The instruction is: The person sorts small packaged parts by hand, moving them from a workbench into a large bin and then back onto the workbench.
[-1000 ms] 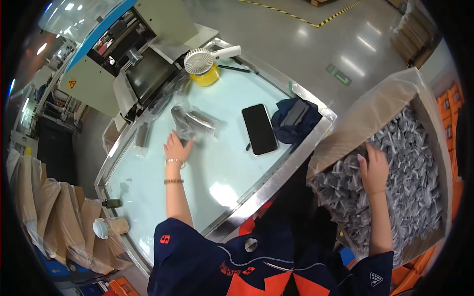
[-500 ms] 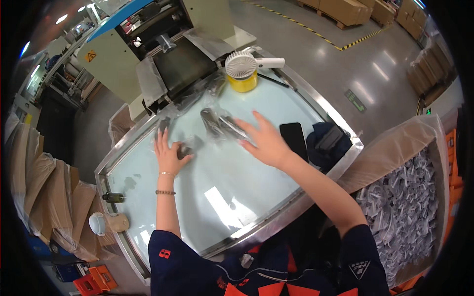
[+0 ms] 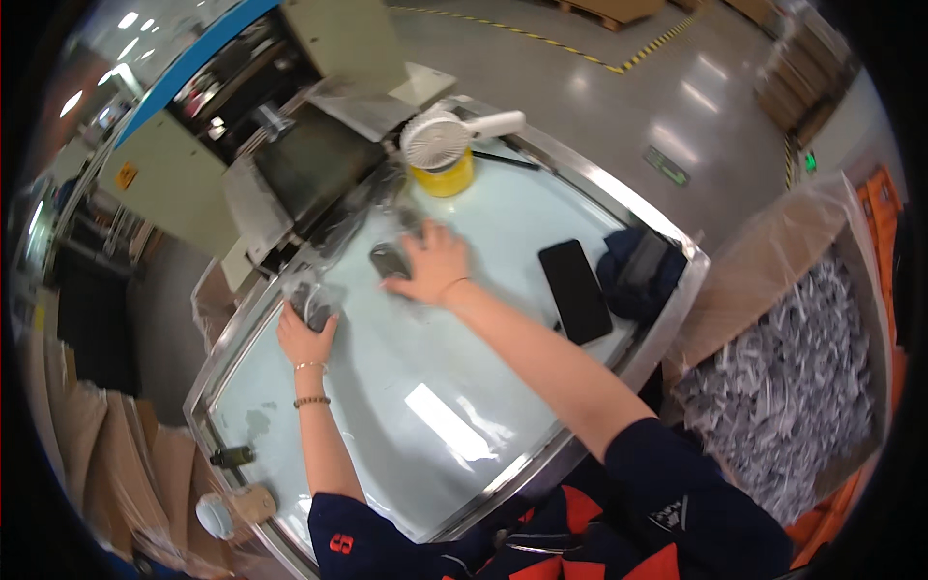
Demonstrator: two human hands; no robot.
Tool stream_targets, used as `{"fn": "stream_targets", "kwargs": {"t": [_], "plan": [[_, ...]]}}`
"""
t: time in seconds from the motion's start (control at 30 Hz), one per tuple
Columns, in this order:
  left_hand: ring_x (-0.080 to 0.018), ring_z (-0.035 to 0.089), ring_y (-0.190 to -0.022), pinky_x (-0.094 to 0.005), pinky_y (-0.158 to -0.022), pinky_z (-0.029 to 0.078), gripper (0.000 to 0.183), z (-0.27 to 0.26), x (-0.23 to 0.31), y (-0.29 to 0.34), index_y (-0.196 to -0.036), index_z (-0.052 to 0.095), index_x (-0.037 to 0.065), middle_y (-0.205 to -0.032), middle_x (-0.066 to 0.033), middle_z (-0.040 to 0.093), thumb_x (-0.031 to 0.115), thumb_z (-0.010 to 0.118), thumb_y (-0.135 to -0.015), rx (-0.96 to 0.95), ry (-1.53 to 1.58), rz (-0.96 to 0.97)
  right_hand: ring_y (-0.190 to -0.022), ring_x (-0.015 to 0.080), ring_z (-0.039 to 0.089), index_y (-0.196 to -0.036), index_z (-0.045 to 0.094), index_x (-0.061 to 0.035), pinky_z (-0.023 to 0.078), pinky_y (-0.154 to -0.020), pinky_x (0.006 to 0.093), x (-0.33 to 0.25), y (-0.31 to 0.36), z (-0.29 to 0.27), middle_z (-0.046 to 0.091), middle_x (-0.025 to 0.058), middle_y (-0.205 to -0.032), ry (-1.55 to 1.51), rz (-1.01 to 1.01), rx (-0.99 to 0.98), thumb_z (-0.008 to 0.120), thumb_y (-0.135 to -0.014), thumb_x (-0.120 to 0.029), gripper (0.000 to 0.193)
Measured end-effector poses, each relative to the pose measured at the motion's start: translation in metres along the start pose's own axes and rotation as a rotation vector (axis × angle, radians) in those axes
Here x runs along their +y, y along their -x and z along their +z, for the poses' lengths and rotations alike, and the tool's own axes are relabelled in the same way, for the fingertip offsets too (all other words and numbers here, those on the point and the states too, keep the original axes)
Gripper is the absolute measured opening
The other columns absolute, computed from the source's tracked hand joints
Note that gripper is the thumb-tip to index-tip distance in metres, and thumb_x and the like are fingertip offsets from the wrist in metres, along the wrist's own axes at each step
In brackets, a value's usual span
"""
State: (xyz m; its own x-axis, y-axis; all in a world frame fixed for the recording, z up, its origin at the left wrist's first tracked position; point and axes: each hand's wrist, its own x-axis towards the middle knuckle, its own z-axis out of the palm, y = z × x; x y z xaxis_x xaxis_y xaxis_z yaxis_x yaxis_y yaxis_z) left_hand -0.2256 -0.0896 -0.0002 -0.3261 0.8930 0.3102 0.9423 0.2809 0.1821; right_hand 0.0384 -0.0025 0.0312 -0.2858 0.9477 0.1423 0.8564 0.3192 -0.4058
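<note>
Pale tabletop (image 3: 387, 406): two hands (image 3: 304, 335) (image 3: 437, 268) at bagged pieces (image 3: 391, 259); one phone (image 3: 576, 291).

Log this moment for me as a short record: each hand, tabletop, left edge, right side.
Left hand: thumb and fingers about a plastic-wrapped dark piece; grip firmness unclear
Right hand: fingers spread beside a second wrapped dark piece; contact unclear
Tabletop: phone, white fan, yellow container, dark blue cloth item
Left edge: dark green bottle, lidded cup
Right side: open carton holding many grey pieces
</note>
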Motion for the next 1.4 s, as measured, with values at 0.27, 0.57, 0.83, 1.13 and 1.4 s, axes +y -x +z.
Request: {"fn": "stream_targets", "kwargs": {"t": [0.27, 0.57, 0.83, 1.13, 1.4], "plan": [[-0.0385, 0.042, -0.122, -0.0454, -0.105, 0.032, 0.092, -0.044, 0.066, 0.075, -0.132, 0.035, -0.009, -0.128, -0.0248, 0.047, 0.028, 0.077, -0.059, -0.316, 0.557, 0.125, -0.114, 0.042, 0.04, -0.111, 0.06, -0.0188, 0.038, -0.087, 0.0496, -0.018, 0.09, 0.005, 0.041, 0.0256, -0.127, -0.121, -0.338, -0.173, 0.078, -0.052, -0.035, 0.063], [-0.044, 0.042, -0.12, -0.0461, -0.102, 0.037, 0.105, -0.086, 0.069, 0.171, -0.141, 0.02, -0.004, -0.132, -0.0277, 0.041, 0.016, 0.069, -0.051, -0.415, -0.049, 0.1, -0.108, 0.0383, 0.043, -0.133, 0.044, -0.0286, 0.036, -0.085, 0.0417, 0.015, 0.254, -0.056, 0.043, 0.028, -0.12, -0.129, -0.274, -0.236, 0.073, -0.054, -0.033, 0.085], [-0.0348, 0.042, -0.124, -0.0424, -0.105, 0.032, 0.103, -0.102, 0.199, 0.148, -0.147, 0.014, 0.004, -0.135, -0.0253, 0.04, 0.012, 0.068, -0.059, -0.243, 0.393, 0.546, -0.099, 0.04, 0.048, -0.147, 0.023, -0.0272, 0.041, -0.086, 0.0395, 0.114, 0.374, -0.216, 0.046, 0.0307, -0.108, -0.762, -0.009, -0.07, 0.072, -0.061, -0.036, 0.1], [-0.0324, 0.044, -0.124, -0.0378, -0.104, 0.034, 0.102, -0.181, 0.582, 0.225, -0.146, 0.016, 0.003, -0.137, -0.0228, 0.038, 0.026, 0.072, -0.063, -0.948, 0.822, 1.191, -0.123, 0.0418, 0.034, -0.148, 0.022, -0.021, 0.031, -0.104, 0.0408, 0.176, 0.51, -0.299, 0.035, 0.0292, -0.129, -0.976, 0.265, 0.129, 0.071, -0.073, -0.03, 0.09], [-0.0436, 0.053, -0.108, -0.0485, -0.091, 0.043, 0.09, -0.155, 0.681, 0.27, -0.133, 0.031, 0.01, -0.128, -0.0234, 0.044, 0.045, 0.075, -0.063, -0.457, -0.173, 1.201, -0.124, 0.0402, 0.032, -0.147, 0.024, -0.0127, 0.029, -0.104, 0.0411, 0.183, 0.564, -0.323, 0.035, 0.0277, -0.129, -0.866, 0.415, 0.324, 0.074, -0.07, -0.03, 0.093]]}}
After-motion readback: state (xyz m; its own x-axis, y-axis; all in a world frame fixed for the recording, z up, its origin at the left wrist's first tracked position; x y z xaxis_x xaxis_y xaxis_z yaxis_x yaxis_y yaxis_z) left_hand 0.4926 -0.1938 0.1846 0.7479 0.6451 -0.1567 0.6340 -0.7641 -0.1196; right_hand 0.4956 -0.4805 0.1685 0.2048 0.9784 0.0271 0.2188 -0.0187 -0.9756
